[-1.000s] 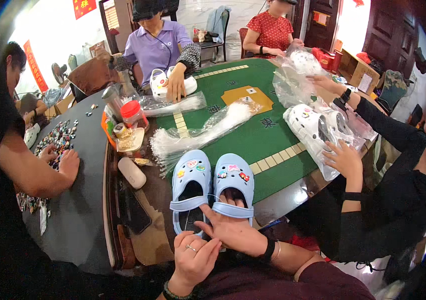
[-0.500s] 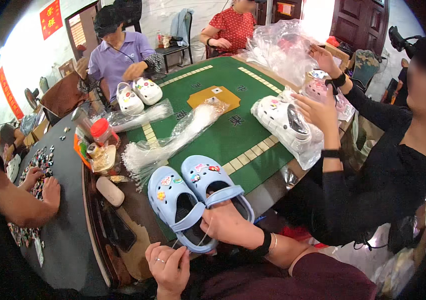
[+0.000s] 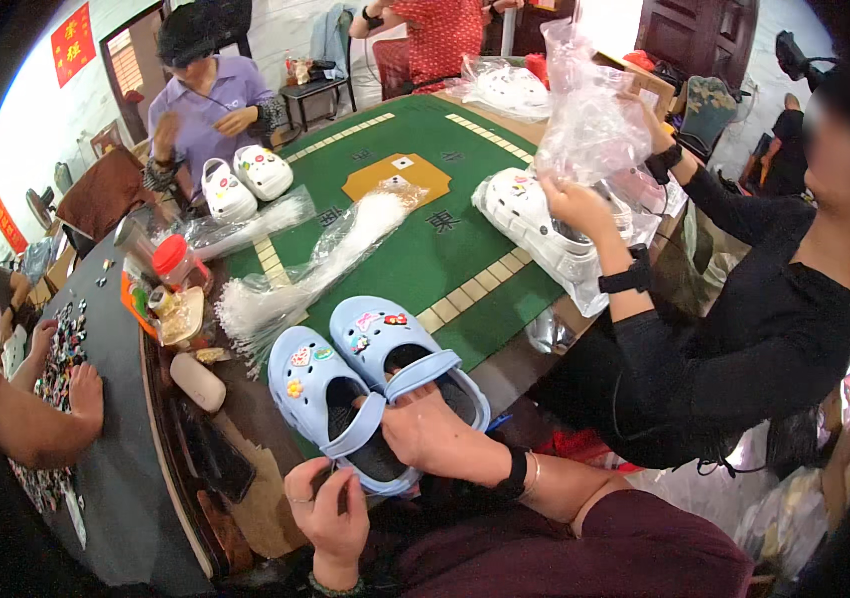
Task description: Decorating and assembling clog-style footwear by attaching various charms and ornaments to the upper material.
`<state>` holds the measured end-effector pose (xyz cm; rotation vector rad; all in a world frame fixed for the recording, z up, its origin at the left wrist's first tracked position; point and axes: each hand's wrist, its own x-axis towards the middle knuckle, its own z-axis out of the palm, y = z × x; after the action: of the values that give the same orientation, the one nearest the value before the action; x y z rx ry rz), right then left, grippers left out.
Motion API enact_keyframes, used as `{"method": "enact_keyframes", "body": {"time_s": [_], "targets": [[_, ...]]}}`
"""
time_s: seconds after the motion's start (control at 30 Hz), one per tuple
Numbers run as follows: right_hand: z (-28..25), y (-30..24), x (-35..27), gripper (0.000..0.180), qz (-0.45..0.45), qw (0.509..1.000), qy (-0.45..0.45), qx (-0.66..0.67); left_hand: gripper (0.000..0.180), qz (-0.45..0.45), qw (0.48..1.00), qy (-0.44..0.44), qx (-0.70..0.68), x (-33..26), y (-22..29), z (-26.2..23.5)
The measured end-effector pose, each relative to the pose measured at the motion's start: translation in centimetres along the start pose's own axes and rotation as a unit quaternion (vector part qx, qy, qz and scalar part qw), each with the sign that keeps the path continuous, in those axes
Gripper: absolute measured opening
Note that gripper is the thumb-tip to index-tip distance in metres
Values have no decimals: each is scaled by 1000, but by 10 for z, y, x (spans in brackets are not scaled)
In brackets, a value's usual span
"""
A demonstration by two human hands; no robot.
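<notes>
A pair of light blue clogs (image 3: 310, 394) with colourful charms on the toes rests at the table's near edge, toes pointing away. My right hand (image 3: 440, 434) reaches across from the right and grips the pair at the heel openings; its fingertips are hidden inside. Beside the left clog's heel strap, my left hand (image 3: 328, 513) is closed in a pinch, with a ring on one finger. A thin clear strand runs by its fingertips, barely visible now. Beyond the clogs lies a bagged bundle of thin white plastic strands (image 3: 320, 254).
The green table top (image 3: 385, 274) carries white clogs (image 3: 231, 189) at the far left and bagged white clogs (image 3: 525, 219) at right, handled by a co-worker. A red-lidded jar (image 3: 176, 259) and a pale oval case (image 3: 198, 382) stand left. Small pieces cover part of a dark side table (image 3: 131, 399).
My view has shifted, moving the scene left and up. My left fingers have moved up beside the heel strap. The right-hand co-worker has lifted clear plastic; the person in red stands taller.
</notes>
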<state>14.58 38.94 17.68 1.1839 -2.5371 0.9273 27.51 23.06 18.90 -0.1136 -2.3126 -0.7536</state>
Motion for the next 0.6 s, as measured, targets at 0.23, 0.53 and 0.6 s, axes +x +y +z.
{"method": "enact_keyframes", "body": {"time_s": [0.23,0.53,0.6], "targets": [[13,3,-2,42,-19,999,50,-10,35,-48,997,54,-9,-4,-21,11],[15,2,-1,48,-17,999,34,20,46,-95,993,49,-52,-9,-34,28],[14,2,-1,45,-20,999,23,28,50,-94,992,55,-63,-9,-38,32]]}}
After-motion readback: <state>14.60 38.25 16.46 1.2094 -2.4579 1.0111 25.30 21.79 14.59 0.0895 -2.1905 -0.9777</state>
